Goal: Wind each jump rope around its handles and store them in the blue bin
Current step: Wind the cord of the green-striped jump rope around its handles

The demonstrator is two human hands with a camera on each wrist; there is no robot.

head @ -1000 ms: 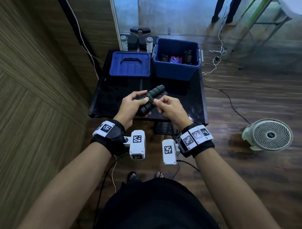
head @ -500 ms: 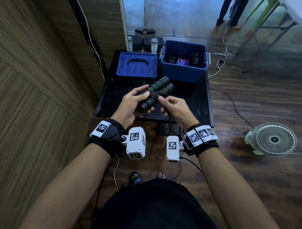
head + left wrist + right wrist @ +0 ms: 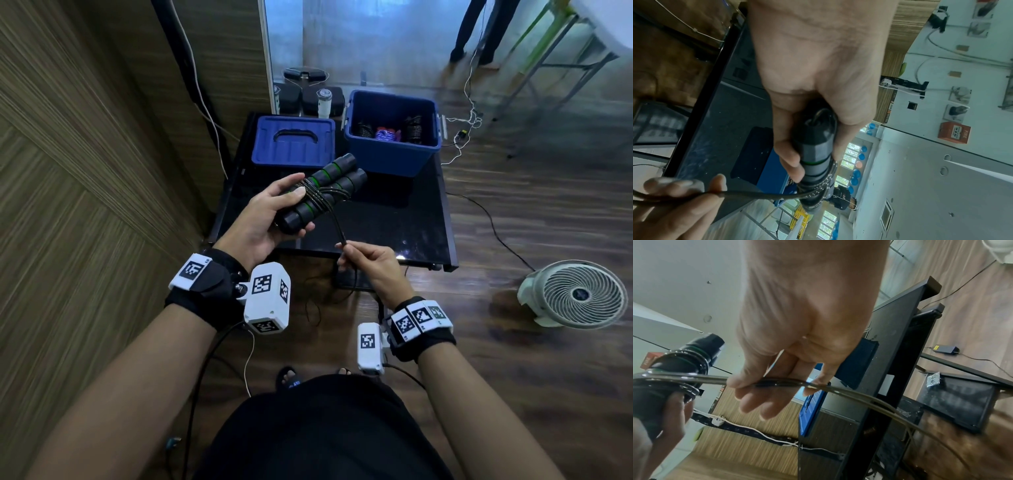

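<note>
Above the counter's (image 3: 394,222) near edge, L hand (image 3: 263,219) has its fingers (image 3: 291,180) and thumb curled round the two handles (image 3: 322,192), held side by side, tilted up and away toward the bin (image 3: 390,154). Black w/ green rings; several turns of rope (image 3: 337,222) cross their middle. In the L wrist view the palm hides most of the grip, only one handle end shows. R hand (image 3: 370,263) sits nearer the body, lower; its fingers (image 3: 748,386) pinch the rope between thumb and fingertips, other fingers loosely bent. Rope runs taut from the wraps to the pinch, then drops below the counter edge; the loose rest is lost in shadow under it, can't trace the end. R wrist view is motion-blurred, rope reads as a doubled streak.

Further out: bin stands open at the counter's far right, w/ dark coiled bundles and one purple/red bundle inside, detail too small to make out. Lid (image 3: 293,142) lies flat beside it, to the left. Fan (image 3: 579,294) on the floor to the right. Top edge: a person's legs, cut off.
</note>
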